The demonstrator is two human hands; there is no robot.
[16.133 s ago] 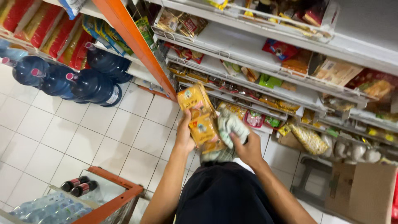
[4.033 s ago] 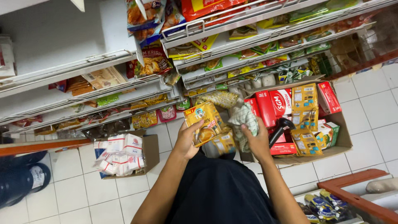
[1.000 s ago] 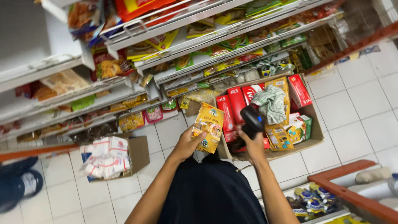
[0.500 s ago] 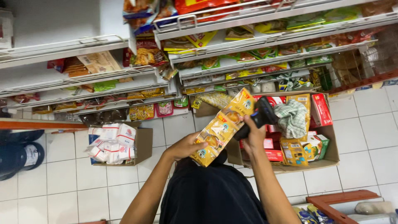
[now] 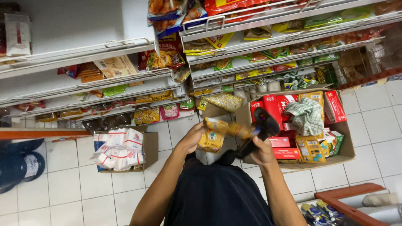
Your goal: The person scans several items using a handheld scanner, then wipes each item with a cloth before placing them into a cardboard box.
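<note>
My left hand (image 5: 193,138) grips a stack of yellow-orange snack packets (image 5: 222,130), tilted almost flat in front of me. My right hand (image 5: 262,151) holds a black handheld device (image 5: 260,129) whose head is against the right end of the packets. Just beyond my right hand stands an open cardboard box (image 5: 340,155) on the floor, filled with red cartons and yellow packs, with a green-and-white checked cloth (image 5: 306,115) lying on top.
Metal shelves (image 5: 104,86) with snack bags run across the top. A smaller cardboard box (image 5: 150,147) with white-and-red packs sits on the tiled floor at left. Dark water bottles (image 5: 19,165) lie far left. An orange-framed rack (image 5: 351,196) is at lower right.
The checked cloth has gone from my right hand into the cardboard box. My right hand picked up the black device. The packets have tilted from upright to nearly flat, against the device.
</note>
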